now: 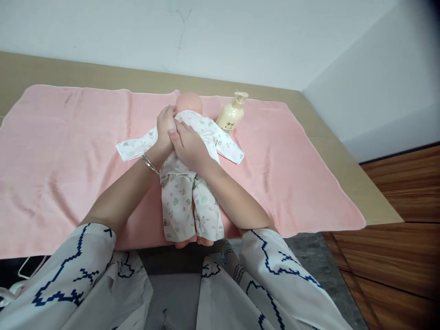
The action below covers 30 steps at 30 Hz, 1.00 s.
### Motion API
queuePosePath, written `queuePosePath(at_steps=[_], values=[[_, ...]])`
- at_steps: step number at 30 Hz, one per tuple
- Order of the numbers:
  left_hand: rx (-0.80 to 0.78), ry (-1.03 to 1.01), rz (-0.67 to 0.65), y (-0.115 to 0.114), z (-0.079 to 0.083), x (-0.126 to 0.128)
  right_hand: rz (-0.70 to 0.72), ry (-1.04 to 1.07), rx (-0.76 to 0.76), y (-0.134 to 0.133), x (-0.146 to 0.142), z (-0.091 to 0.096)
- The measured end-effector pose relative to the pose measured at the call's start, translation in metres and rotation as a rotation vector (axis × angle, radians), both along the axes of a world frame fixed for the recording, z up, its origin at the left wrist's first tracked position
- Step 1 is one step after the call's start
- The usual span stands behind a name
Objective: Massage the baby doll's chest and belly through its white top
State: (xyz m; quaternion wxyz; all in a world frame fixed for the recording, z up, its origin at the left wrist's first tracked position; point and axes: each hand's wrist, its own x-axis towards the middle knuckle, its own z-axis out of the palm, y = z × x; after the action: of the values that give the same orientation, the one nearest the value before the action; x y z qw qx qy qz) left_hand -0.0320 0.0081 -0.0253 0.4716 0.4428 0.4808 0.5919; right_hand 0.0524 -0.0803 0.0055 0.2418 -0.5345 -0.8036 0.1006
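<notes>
A baby doll [189,101] in a white printed two-piece outfit lies on a pink blanket [275,183], its head away from me and its feet at the near edge. Over its upper body my left hand [166,129] and my right hand [191,145] meet palm to palm. Both have their fingers stretched out, and the right thumb rests across the left hand. Nothing shows between the palms, though their inner sides are hidden. Right of the doll's head stands a cream pump bottle [232,113], tilted in view. The doll's sleeves spread out to both sides.
The blanket covers most of a light wooden table [360,197], which meets a white wall [137,36] at the back. Brown wood-grain panels [395,252] stand at the right. A white object with a cable [20,286] is partly visible at lower left.
</notes>
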Motion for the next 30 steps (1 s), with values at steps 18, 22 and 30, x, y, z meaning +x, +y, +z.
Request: queuePosePath(at_steps=[18,22,30], values=[[0.138,0.253,0.033,0.017,-0.043,-0.001,0.028,-0.151,-0.06,0.031,0.031,-0.018],[0.168,0.247,0.063,0.014,-0.039,-0.001,-0.064,-0.065,-0.107,0.054,0.056,-0.02],[0.131,0.169,0.083,0.006,-0.034,0.0,-0.105,-0.138,-0.011,0.028,0.02,-0.027]])
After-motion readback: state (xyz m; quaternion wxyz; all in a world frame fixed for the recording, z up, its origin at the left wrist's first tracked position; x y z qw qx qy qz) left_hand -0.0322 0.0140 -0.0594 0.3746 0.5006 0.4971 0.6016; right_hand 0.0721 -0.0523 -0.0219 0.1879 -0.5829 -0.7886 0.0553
